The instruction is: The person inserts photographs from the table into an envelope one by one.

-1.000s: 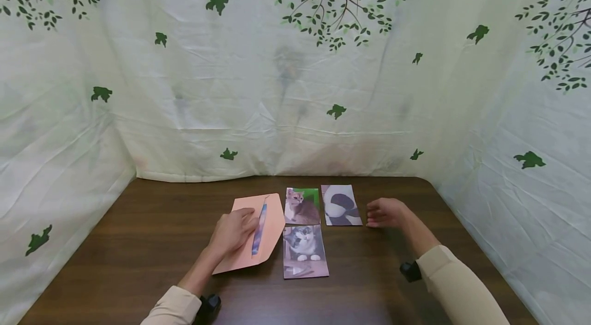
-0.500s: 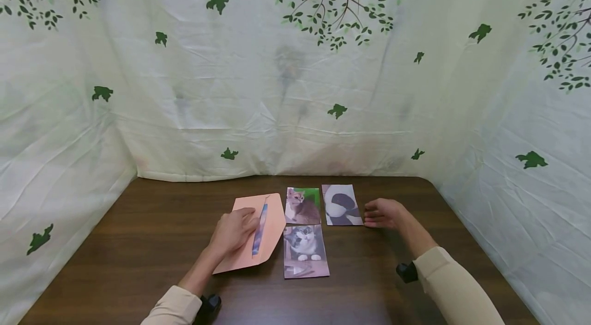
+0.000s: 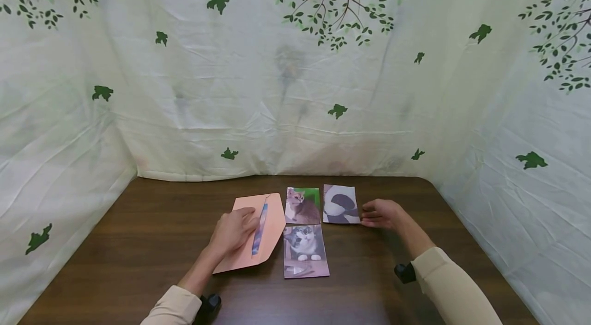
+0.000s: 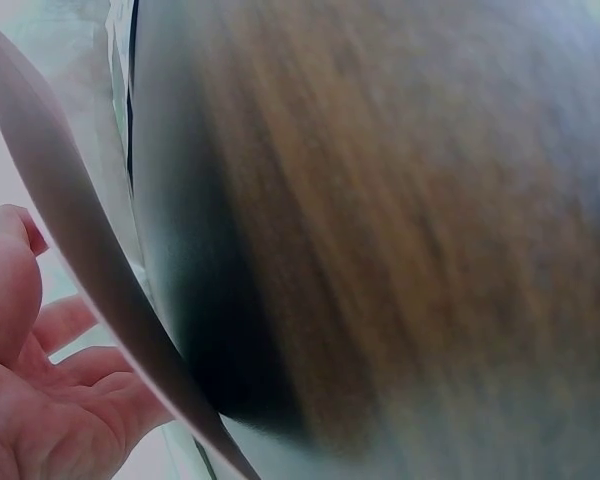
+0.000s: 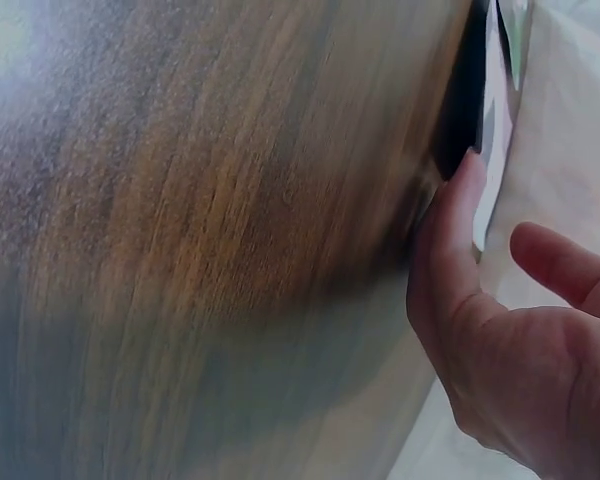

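My left hand (image 3: 234,232) rests on a peach envelope (image 3: 272,222) left of the table's middle, its fingers spread over the paper. A slit in the envelope shows a strip of blue-purple picture inside. In the left wrist view, the envelope (image 4: 75,220) appears edge-on, with the hand (image 4: 60,400) on its upper side. My right hand (image 3: 382,213) touches the right edge of a photo card (image 3: 340,204) with a grey-and-white picture. The right wrist view shows the fingertips of that hand (image 5: 520,350) at the card's edge (image 5: 495,150), the thumb apart from it.
A kitten card with a green background (image 3: 302,207) lies between the envelope and the grey-and-white card. Below it lies a grey-and-white kitten card (image 3: 306,252). The dark wooden table (image 3: 360,284) meets a leaf-printed white curtain (image 3: 277,150) at the back.
My right hand has moved slightly left, and the grey-and-white card has shifted and turned a little with it. My left hand and the envelope stay in place.
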`<state>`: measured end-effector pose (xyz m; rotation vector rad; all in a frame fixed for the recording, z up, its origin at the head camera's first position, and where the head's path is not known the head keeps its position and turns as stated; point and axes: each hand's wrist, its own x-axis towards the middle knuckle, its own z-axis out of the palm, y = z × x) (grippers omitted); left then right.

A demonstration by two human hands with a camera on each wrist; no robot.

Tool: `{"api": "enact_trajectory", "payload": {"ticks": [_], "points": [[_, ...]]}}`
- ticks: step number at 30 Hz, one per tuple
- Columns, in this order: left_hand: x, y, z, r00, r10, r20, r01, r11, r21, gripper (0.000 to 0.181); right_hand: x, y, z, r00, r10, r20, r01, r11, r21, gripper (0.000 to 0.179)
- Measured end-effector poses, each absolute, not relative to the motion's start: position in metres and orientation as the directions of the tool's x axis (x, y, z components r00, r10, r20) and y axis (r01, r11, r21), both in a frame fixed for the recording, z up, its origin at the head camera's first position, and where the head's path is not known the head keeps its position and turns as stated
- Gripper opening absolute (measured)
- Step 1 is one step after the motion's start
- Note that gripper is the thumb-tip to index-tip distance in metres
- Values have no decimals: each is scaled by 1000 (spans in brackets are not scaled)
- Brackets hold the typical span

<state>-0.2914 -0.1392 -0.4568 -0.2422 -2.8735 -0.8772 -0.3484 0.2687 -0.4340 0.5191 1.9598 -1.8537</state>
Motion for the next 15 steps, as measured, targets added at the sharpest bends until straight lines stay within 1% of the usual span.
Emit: {"api": "enact_trajectory", "payload": {"ticks": [9,15], "points": [[-292,-139,-458,-979,116,169,190,820,539,42,-349,265,-436,-846,-37,-531,530,34,-847,48],[-292,-138,-458,-975,119,187,202,821,535,41,-350,264,-436,-851,-31,-525,523,56,-851,48]]}}
